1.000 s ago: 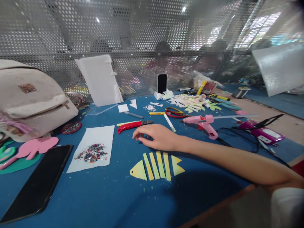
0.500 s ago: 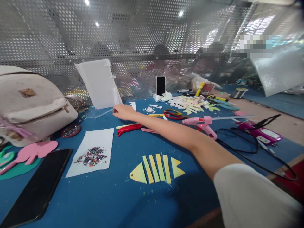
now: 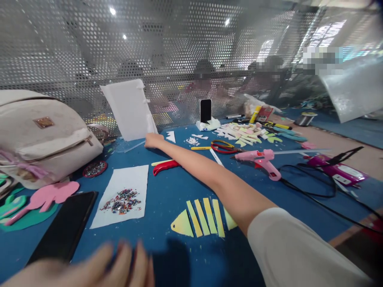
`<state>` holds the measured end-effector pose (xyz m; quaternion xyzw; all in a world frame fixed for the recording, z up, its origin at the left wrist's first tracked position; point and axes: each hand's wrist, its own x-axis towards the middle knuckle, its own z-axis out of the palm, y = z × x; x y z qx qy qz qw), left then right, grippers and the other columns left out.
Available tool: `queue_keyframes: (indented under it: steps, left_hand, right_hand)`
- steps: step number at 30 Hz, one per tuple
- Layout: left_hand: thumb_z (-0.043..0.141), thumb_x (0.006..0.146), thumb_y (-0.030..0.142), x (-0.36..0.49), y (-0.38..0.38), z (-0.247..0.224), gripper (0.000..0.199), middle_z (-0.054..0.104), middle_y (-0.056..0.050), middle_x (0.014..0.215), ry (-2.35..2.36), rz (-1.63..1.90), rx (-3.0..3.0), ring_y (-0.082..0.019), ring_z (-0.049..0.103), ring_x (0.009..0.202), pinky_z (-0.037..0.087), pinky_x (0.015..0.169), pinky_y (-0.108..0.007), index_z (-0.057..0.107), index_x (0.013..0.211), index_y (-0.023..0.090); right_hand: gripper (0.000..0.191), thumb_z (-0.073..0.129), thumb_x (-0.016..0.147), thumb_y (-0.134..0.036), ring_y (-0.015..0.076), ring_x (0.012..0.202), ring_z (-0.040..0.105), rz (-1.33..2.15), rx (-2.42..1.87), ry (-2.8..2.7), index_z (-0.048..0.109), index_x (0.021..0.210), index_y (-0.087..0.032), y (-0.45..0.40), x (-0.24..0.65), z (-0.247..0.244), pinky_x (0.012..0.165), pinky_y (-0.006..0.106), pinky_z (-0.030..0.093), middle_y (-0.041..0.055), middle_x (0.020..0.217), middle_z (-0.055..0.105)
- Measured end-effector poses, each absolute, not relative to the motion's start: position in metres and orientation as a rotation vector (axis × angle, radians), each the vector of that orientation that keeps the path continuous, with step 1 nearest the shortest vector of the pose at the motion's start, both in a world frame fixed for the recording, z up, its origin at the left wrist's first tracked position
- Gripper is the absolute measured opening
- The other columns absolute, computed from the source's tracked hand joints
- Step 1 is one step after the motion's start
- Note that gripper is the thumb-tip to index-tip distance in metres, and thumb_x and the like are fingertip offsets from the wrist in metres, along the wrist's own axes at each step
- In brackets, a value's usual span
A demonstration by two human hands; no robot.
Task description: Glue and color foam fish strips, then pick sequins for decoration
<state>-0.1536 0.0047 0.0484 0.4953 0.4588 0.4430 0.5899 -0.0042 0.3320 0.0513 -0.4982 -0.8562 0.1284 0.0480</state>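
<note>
On the blue table (image 3: 161, 187): fish-shaped set cut and laid out, pieces unjoined

Pieces: one pointed head piece (image 3: 183, 224) with an eye mark, four slanted strips (image 3: 210, 215), one tail piece (image 3: 229, 220), the last partly hidden by the right forearm. All lie flat in a row near the table's front, gaps between them. Cutting and ordering of these look done (judgement); no join visible. Glue gun (image 3: 263, 158) lies apart to the right; beads (image 3: 123, 200) sit loose on white paper (image 3: 139, 179).

Right hand (image 3: 153, 141): far out, fingers curled narrow, beside a clear strip (image 3: 134, 146) and a jagged white piece (image 3: 170, 137). Cannot tell whether it grips anything. Left hand (image 3: 113, 267): near edge, motion-blurred, fingers loosely apart, nothing seen in them.

Change vs. earlier: left hand newly in view; right hand about where it was half a second ago. White square seen a second ago does not show; covered or gripped, cannot tell.
</note>
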Motion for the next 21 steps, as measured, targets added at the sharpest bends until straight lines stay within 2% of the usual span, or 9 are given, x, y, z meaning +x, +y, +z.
queue_keyframes:
  steps: [2, 3, 4, 5, 7, 10, 13, 21]
  left_hand:
    - [0.075, 0.083, 0.039, -0.150, 0.044, 0.068, 0.024, 0.071, -0.009, 0.107, 1.179, 0.958, 1.665, -0.031, 0.066, 0.105, 0.055, 0.090, -0.043, 0.072, 0.106, 0.032]
    - [0.071, 0.085, 0.041, -0.147, 0.066, 0.078, 0.021, 0.072, -0.010, 0.103, 1.290, 0.860, 2.121, -0.031, 0.066, 0.104, 0.052, 0.093, -0.044, 0.073, 0.103, 0.029]
    - [0.063, 0.089, 0.042, -0.144, 0.089, 0.087, 0.021, 0.072, -0.010, 0.104, 1.410, 0.698, 2.505, -0.032, 0.066, 0.106, 0.050, 0.095, -0.046, 0.073, 0.102, 0.028]
    - [0.061, 0.090, 0.039, -0.141, 0.110, 0.095, 0.022, 0.072, -0.012, 0.108, 1.468, 0.664, 2.603, -0.034, 0.063, 0.111, 0.046, 0.100, -0.049, 0.073, 0.103, 0.025]
    - [0.054, 0.094, 0.034, -0.137, 0.148, 0.101, 0.025, 0.069, -0.013, 0.118, 1.572, 0.657, 2.661, -0.035, 0.060, 0.118, 0.043, 0.102, -0.049, 0.070, 0.109, 0.022]
    - [0.050, 0.099, 0.030, -0.138, 0.190, 0.094, 0.026, 0.067, -0.011, 0.122, 1.795, 0.692, 2.634, -0.029, 0.064, 0.109, 0.048, 0.095, -0.045, 0.064, 0.120, 0.021]
    - [0.060, 0.099, 0.035, -0.142, 0.221, 0.080, 0.027, 0.067, -0.008, 0.114, 1.969, 0.710, 2.531, -0.022, 0.066, 0.097, 0.054, 0.089, -0.044, 0.062, 0.120, 0.018]
    - [0.064, 0.098, 0.034, -0.144, 0.269, 0.062, 0.029, 0.066, -0.008, 0.118, 1.989, 0.678, 2.371, -0.022, 0.067, 0.099, 0.057, 0.086, -0.042, 0.062, 0.120, 0.017]
  right_hand:
    - [0.035, 0.062, 0.098, -0.035, 0.0234, 0.108, 0.064, 0.384, -1.505, -2.599, 0.059, 0.127, -0.015, 0.333, -0.003, 0.052, 0.091, 0.044, 0.057, 0.0103, 0.126, 0.061]
    - [0.035, 0.062, 0.098, -0.035, 0.0235, 0.109, 0.064, 0.377, -1.494, -2.593, 0.059, 0.127, -0.015, 0.333, -0.002, 0.053, 0.091, 0.044, 0.056, 0.0103, 0.127, 0.061]
    - [0.035, 0.062, 0.098, -0.035, 0.0236, 0.109, 0.064, 0.369, -1.482, -2.586, 0.059, 0.127, -0.015, 0.333, -0.001, 0.054, 0.091, 0.045, 0.056, 0.0102, 0.127, 0.061]
    - [0.035, 0.062, 0.098, -0.035, 0.0237, 0.109, 0.064, 0.360, -1.471, -2.578, 0.059, 0.127, -0.015, 0.332, 0.001, 0.055, 0.092, 0.045, 0.056, 0.0102, 0.126, 0.062]
    - [0.035, 0.062, 0.098, -0.035, 0.0236, 0.109, 0.064, 0.339, -1.447, -2.560, 0.059, 0.126, -0.015, 0.331, 0.005, 0.057, 0.092, 0.045, 0.056, 0.0102, 0.126, 0.062]
    - [0.034, 0.062, 0.098, -0.035, 0.0234, 0.109, 0.064, 0.299, -1.390, -2.534, 0.060, 0.125, -0.015, 0.327, 0.012, 0.061, 0.092, 0.045, 0.056, 0.0101, 0.126, 0.062]
    - [0.033, 0.062, 0.098, -0.035, 0.0232, 0.108, 0.064, 0.260, -1.304, -2.518, 0.060, 0.124, -0.015, 0.321, 0.020, 0.066, 0.092, 0.044, 0.056, 0.0099, 0.125, 0.063]
    - [0.030, 0.062, 0.098, -0.035, 0.0220, 0.105, 0.065, 0.207, -1.140, -2.465, 0.062, 0.119, -0.014, 0.312, 0.038, 0.078, 0.091, 0.043, 0.056, 0.0089, 0.119, 0.065]
